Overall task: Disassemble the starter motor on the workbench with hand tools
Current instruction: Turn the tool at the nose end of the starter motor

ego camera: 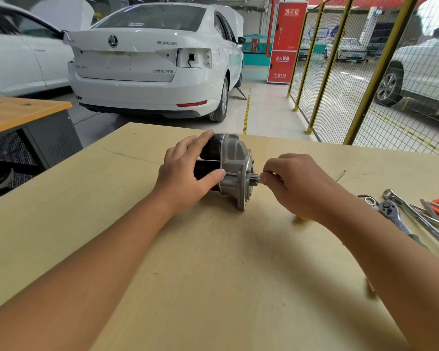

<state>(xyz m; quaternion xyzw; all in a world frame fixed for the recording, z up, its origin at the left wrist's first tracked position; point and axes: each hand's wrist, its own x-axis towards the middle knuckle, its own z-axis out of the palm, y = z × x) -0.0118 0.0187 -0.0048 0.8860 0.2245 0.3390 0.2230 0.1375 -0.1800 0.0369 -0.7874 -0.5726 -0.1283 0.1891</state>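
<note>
we've got the starter motor [228,171] lying mid-workbench [162,262], left hand [188,173] clamped around its black body to steady it while the right hand [294,183] pinches what's probably the pinion end.

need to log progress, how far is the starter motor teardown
Barely begun. The starter motor lies whole on the workbench, housing still on. The left hand grips its black body; the right hand is at the pinion gear. The ratchet lies untouched. All disassembly is left.
</note>
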